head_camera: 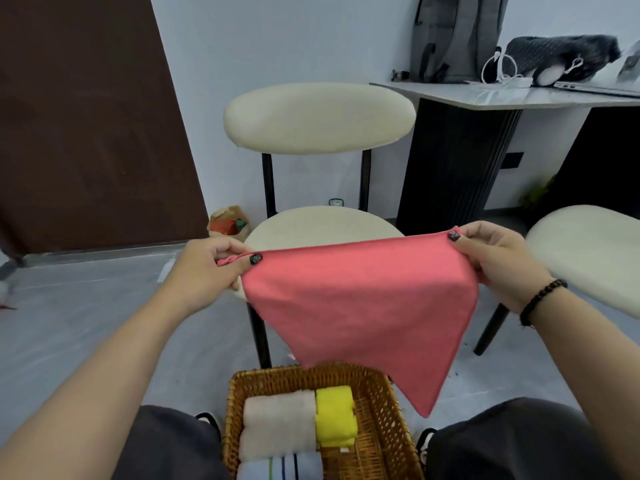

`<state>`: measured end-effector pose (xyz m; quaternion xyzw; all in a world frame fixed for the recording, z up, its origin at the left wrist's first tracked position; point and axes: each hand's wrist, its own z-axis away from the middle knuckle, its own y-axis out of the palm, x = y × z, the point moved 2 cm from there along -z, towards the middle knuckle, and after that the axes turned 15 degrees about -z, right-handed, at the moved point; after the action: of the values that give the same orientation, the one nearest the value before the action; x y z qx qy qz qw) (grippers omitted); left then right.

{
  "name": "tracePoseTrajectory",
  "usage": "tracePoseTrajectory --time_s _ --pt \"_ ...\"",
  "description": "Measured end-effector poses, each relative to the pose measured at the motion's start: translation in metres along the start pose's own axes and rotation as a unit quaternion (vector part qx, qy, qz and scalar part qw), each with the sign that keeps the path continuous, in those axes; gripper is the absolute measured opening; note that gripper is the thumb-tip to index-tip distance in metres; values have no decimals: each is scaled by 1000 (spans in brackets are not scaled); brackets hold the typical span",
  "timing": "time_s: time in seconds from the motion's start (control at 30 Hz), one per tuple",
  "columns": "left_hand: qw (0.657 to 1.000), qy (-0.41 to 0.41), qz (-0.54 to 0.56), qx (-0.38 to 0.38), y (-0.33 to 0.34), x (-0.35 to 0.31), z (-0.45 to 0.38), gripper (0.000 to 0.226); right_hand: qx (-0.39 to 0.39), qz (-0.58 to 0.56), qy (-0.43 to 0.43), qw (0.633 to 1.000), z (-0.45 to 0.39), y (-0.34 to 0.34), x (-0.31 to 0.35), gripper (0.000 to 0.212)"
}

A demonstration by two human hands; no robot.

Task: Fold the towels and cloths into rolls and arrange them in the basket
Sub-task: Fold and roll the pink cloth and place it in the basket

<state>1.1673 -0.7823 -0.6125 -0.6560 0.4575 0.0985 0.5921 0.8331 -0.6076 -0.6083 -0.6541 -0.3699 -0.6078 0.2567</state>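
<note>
A pink cloth (360, 306) is held spread above the basket (377, 427), one top corner pinched in the left hand (211, 271) and the other in the right hand (498, 261). Four rolls are already laid in the basket: two beige (278, 424), one yellow (335, 415), one striped (280, 470). The pink cloth is not yet folded or rolled, so some work appears to be left.

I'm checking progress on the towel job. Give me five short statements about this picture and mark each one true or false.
1. Both hands pinch the pink cloth by its top corners. True: the left hand and the right hand each hold a corner.
2. The pink cloth is already rolled. False: it hangs spread open.
3. The wicker basket holds rolled towels. True.
4. The yellow roll lies on the chair. False: it lies in the basket.
5. The bead bracelet is on the left wrist. False: it is on the right wrist.
</note>
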Motion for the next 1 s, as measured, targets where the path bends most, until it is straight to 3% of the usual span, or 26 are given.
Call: tracePoseTrajectory --time_s 0.17,0.37,0.47,0.57,0.7,0.87,1.0 --pt "1000 -17 17 13 -25 -18 -12 5 105 49 80 990 -10 4 30 10" --pt "992 -73 68 76 -7 -14 -59 6 78 63 167 981 -53 44 28 8" --pt "993 -77 83 39 -12 -24 -101 7 21 70 92 993 -92 65 42 11" --pt "991 -43 118 -54 -44 -57 -148 5 -18 -18 -15 1000 -132 82 87 16" --pt "976 15 163 -141 -100 -119 -188 9 -13 -116 -110 987 -150 87 160 15" --pt "979 89 148 -109 -129 -148 -174 4 40 -121 -156 980 -122 69 193 9" --pt "993 42 104 -38 -100 -119 -125 5 74 -121 -101 985 -85 45 157 6"
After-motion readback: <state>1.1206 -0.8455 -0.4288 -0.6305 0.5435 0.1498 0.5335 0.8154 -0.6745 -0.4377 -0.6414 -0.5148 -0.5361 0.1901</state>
